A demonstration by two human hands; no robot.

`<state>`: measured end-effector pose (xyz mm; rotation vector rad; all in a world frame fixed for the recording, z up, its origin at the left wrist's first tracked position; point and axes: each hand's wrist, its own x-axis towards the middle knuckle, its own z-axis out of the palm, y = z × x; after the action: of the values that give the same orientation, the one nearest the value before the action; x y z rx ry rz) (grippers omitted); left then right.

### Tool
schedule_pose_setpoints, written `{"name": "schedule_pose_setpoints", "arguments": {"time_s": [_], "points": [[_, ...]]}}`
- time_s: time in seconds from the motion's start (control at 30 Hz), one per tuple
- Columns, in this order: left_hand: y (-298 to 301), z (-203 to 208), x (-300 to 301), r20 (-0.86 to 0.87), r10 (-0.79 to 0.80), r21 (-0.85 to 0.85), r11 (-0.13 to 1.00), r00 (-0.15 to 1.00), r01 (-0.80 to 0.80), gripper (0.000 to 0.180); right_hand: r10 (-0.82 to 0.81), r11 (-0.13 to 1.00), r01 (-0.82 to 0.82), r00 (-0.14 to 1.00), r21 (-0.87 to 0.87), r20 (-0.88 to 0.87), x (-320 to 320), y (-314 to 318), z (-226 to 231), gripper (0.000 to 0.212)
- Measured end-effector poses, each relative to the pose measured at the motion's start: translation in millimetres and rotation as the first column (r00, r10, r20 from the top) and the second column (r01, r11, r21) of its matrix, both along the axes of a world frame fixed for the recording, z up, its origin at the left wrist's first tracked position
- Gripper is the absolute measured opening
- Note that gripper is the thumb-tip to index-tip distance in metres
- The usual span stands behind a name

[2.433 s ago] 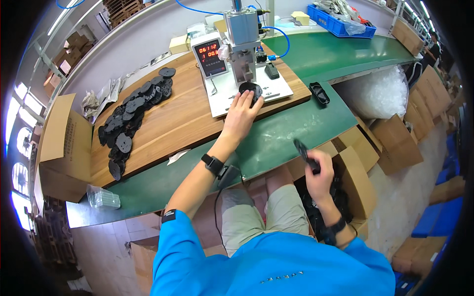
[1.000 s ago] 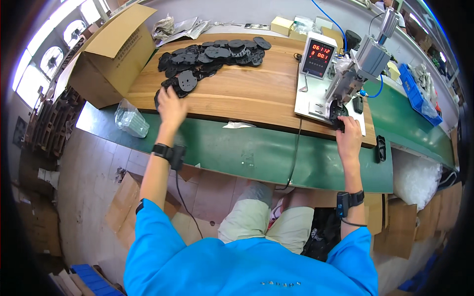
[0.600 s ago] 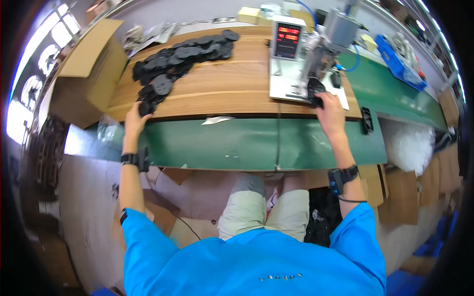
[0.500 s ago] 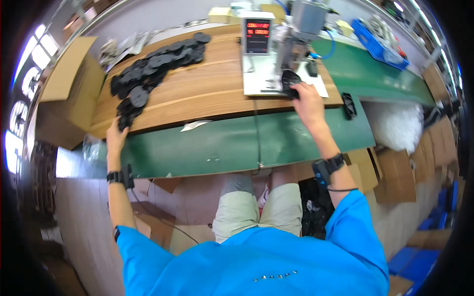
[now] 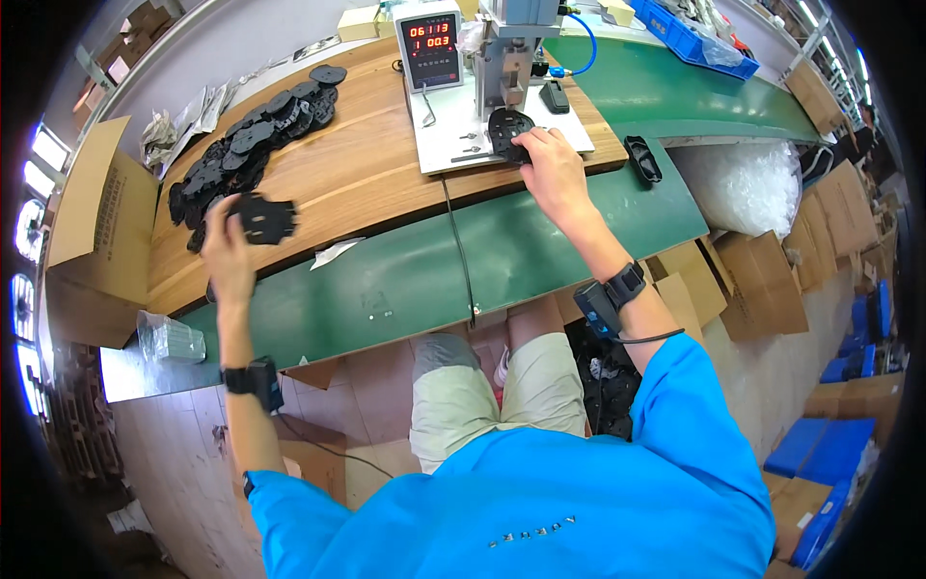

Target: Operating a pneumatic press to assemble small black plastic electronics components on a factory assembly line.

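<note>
My left hand pinches a flat black plastic plate with notched edges, raised in front of a heap of similar black plates on the wooden board. Over at the press, my right hand grips the near edge of another black plastic plate. That plate lies on the white base, beneath the press head. Its far edge is partly hidden by the press. Beside the press stands a control box with a red digital display.
An open cardboard box stands left of the wooden board. A black oval tray lies on the green table. A cable runs over the front edge. A blue crate is at the far right.
My left hand has lifted a black plate off the near end of the heap. My right hand still grips the plate at the press. The whole view has shifted.
</note>
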<state>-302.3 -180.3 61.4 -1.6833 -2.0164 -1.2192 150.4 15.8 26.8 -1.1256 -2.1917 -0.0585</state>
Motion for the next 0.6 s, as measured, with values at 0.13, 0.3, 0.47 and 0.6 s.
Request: {"name": "schedule_pose_setpoints", "arguments": {"time_s": [0.13, 0.3, 0.47, 0.6], "points": [[57.3, -61.8, 4.4, 0.162, -0.165, -0.151, 0.970, 0.973, 0.190, 0.023, 0.035, 0.999, -0.036, 0.999, 0.026, 0.009, -7.2, 4.6, -0.1, 0.033], [78.6, -76.9, 59.4, -0.375, -0.104, -0.247, 0.969, 0.921, 0.009, 0.036, 0.027, 0.999, -0.027, 1.000, 0.021, 0.002, -5.2, 5.3, 1.8, 0.033], [59.4, -78.8, 98.0, -0.316, -0.314, -0.457, 0.877, 0.895, 0.146, 0.057, 0.025, 1.000, -0.025, 1.000, 0.005, -0.001, -3.1, 2.5, 0.1, 0.035], [54.4, -64.1, 124.5, -0.329, -0.289, -0.500, 0.861, 0.899, 0.094, 0.062, 0.003, 0.999, -0.003, 1.000, 0.043, 0.000, -4.2, 4.2, -3.2, 0.034]]}}
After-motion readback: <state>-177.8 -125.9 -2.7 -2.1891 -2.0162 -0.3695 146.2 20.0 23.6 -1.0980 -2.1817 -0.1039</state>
